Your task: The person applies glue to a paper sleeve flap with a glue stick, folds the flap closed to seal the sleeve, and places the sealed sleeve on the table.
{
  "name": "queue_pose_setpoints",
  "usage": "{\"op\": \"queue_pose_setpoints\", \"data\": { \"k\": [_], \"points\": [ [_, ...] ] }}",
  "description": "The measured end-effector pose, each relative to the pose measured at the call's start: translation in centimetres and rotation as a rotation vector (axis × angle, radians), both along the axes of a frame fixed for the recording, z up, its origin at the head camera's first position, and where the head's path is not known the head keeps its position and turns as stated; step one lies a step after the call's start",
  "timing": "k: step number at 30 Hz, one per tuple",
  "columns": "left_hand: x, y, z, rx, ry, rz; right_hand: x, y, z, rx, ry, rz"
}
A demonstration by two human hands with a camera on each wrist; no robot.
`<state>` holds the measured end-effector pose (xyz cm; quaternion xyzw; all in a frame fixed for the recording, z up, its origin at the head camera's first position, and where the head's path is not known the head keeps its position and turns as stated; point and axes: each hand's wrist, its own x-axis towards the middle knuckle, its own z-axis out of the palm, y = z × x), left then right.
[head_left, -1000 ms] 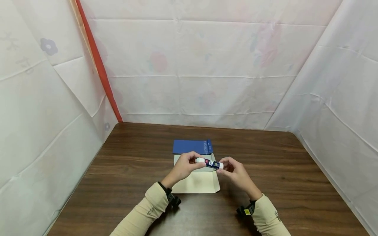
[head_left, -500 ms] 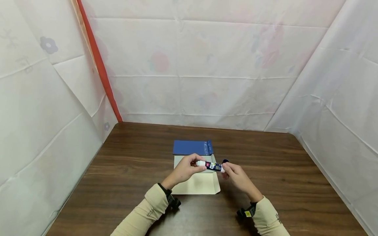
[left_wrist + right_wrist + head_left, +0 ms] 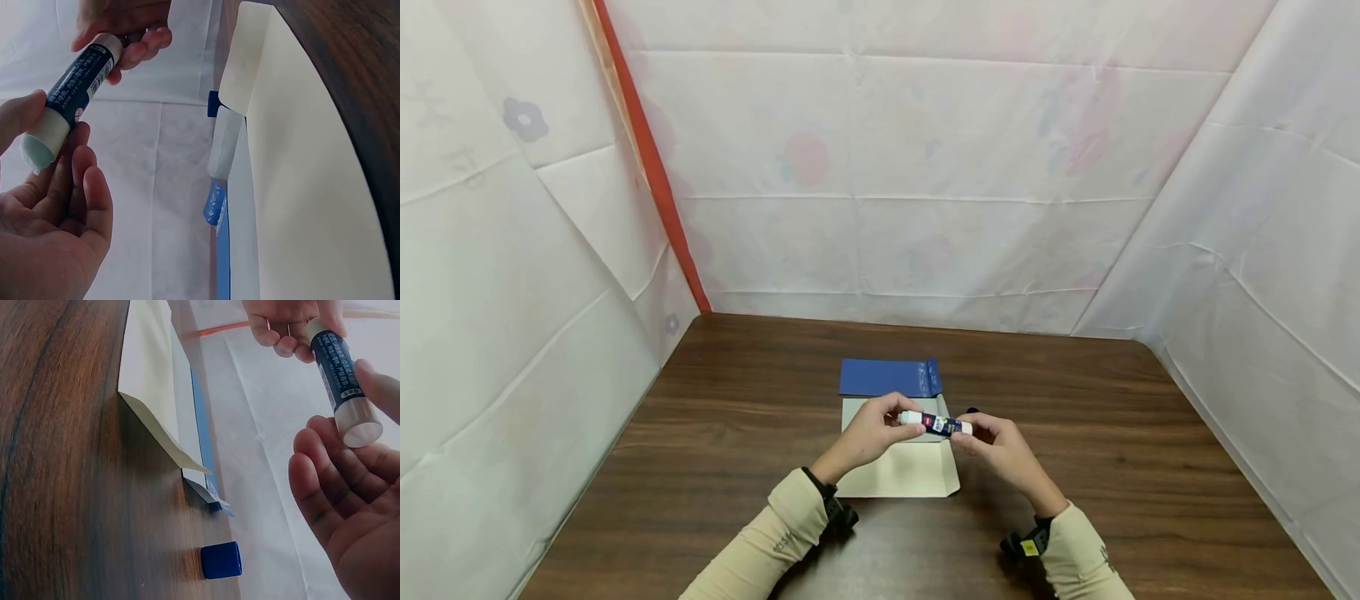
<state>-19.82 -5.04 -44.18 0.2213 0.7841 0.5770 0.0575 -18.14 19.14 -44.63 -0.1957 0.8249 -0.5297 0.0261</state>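
Fingers of the left hand (image 3: 872, 429) and right hand (image 3: 1003, 448) pinch opposite ends of a navy-and-white plastic glue stick (image 3: 939, 424) above a brown wood-grain tabletop (image 3: 760, 400); best turned gently, pale-green glue (image 3: 36, 153) untouched.

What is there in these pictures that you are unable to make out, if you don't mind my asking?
- How much glue remains inside the glue stick: its barrel hides this in every view.
- Most of the blue cap: behind the right hand in the head view.
- Part of the pale grey paper: covered by the left hand, head view.
- One end of the cream paper: cut off by the left wrist view's bottom edge.
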Motion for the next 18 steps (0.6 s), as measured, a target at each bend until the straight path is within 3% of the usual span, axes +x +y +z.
{"op": "queue_pose_setpoints", "data": {
  "k": [7, 18],
  "points": [
    [0.1, 0.3, -0.1, 0.004, 0.023, -0.009, 0.1, -0.1, -0.1, -0.042, -0.007, -0.036],
    [0.1, 0.5, -0.3, 0.000, 0.029, 0.004, -0.1, -1.0, 0.1, -0.070, 0.018, -0.018]
  ]
}}
